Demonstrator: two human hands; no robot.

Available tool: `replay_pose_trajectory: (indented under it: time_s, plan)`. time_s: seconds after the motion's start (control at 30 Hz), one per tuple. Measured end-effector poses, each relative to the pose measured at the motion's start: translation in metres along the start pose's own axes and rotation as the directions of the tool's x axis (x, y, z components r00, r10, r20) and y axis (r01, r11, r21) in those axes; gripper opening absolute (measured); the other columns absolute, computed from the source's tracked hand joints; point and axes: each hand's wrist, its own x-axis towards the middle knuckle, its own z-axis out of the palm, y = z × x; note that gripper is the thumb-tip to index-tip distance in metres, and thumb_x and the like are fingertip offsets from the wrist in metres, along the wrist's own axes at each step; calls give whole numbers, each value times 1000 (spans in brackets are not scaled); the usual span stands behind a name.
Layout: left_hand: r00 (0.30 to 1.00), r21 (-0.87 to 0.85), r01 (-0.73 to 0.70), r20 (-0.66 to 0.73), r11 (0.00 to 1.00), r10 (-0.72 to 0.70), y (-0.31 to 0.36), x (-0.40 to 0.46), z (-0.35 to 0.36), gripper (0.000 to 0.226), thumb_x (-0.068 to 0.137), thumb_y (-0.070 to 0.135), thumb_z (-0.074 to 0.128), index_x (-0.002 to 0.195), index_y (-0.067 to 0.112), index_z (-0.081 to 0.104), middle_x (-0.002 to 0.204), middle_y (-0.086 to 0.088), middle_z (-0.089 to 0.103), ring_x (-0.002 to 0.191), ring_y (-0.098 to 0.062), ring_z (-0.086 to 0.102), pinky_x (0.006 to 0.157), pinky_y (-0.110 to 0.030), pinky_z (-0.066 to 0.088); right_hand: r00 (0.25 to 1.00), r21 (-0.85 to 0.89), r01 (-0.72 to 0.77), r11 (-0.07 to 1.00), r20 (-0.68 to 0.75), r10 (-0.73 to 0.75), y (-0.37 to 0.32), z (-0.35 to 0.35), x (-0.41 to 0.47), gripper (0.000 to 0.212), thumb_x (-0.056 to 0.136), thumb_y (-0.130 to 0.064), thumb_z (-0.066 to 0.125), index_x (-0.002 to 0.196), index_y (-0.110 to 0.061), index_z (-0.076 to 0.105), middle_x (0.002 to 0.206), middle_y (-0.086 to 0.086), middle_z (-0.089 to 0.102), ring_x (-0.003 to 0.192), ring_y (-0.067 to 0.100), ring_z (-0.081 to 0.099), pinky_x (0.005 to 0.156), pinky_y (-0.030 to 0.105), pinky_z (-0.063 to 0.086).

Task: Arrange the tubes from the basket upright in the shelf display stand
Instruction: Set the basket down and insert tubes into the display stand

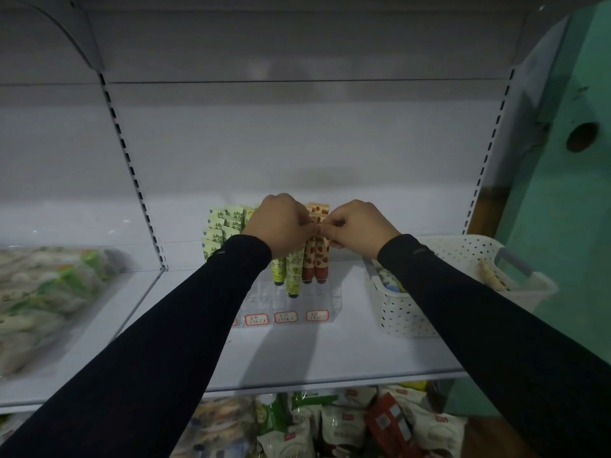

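Hands, left point(281, 223) and right point(358, 226), pinching top of strawberry tube point(318, 256) upright in display stand point(325, 300), left of basket point(463, 256). Risk of tipping adjacent green tubes point(292, 269) if released off-vertical.

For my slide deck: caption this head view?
Both hands pinch the red tubes upright in the clear stand, beside the basket.

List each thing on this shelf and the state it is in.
left hand: pinching a red tube top
right hand: pinching the same
red tubes: upright in stand
green tubes: upright in stand
stand: partly filled
basket: holds a few items
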Motion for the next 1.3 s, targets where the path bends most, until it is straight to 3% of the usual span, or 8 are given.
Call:
replay_pose_trajectory:
  time_s: [0.13, 0.2, 0.33, 0.53, 0.7, 1.0, 1.17, 1.3]
  plan:
    - [1000, -39, -21, -14, 999, 20, 0, -4, -2, 49, 91, 34, 61, 46, 27, 42, 50, 6, 38, 53, -8, 30, 51, -26, 25, 1000, 3, -12, 1000, -14, 12, 3, 3, -4, 45, 95, -33, 57, 65, 0, 61, 71, 14, 68, 68, 26, 65, 62, 33, 50]
    - [999, -39, -38, -26, 999, 37, -1, -5, -2, 42, 93, 37, 59, 53, 24, 55, 53, 5, 46, 56, -12, 38, 54, -26, 29, 999, 7, -9, 1000, -42, 9, 3, 2, -4, 49, 96, -36, 54, 66, 3, 58, 74, 17, 69, 74, 29, 67, 67, 37, 52]
    - [999, -39, -18, -52, 999, 16, -6, -5, -1, 29, 93, 39, 57, 100, 19, 76, 95, 0, 70, 90, -17, 59, 73, -30, 47, 998, -18, 19, 1000, -66, -21, 2, -2, -7, 47, 96, -37, 55, 64, -3, 62, 73, 10, 68, 75, 23, 69, 71, 36, 53]
    - [996, -55, -33, -85, 998, 28, 5, -12, -9, 29, 96, 36, 54, 111, 18, 71, 107, -1, 66, 94, -13, 54, 76, -26, 39, 990, -58, 12, 998, -142, -20, 9, -14, -15, 47, 98, -39, 51, 76, -1, 68, 77, 13, 69, 76, 26, 66, 77, 35, 52]
    - [993, -55, -89, -84, 995, 84, 22, -21, -7, 34, 97, 36, 53, 121, 16, 67, 120, -5, 63, 114, -22, 53, 86, -28, 40, 989, -120, -6, 993, -148, -12, 24, -47, -43, 30, 97, -37, 55, 103, -15, 74, 104, -4, 72, 88, 7, 58, 78, 19, 38]
    - [976, -60, -169, 126, 984, 176, 77, -20, 19, 44, 97, 46, 50, 132, 20, 59, 134, -4, 57, 117, -21, 53, 87, -27, 38, 977, -366, -194, 910, 8, 211, 80, -94, -88, 37, 95, -45, 55, 117, -18, 69, 119, 1, 66, 104, 16, 60, 84, 25, 43]
    - [929, -22, -204, 312, 979, 201, 110, 0, 47, 47, 98, 46, 49, 137, 20, 53, 139, -5, 53, 125, -22, 50, 95, -29, 38, 871, -443, -316, 839, 215, 442, 108, -100, -91, 50, 91, -50, 59, 133, -24, 56, 129, 1, 59, 106, 17, 58, 87, 26, 45]
    - [871, -8, -207, 454, 978, 188, 128, 21, 77, 49, 97, 43, 54, 141, 21, 50, 141, -3, 54, 124, -20, 51, 95, -28, 39, 825, -449, -335, 828, 285, 488, 127, -97, -83, 49, 89, -39, 66, 135, -26, 53, 131, -1, 58, 109, 18, 57, 93, 31, 51]
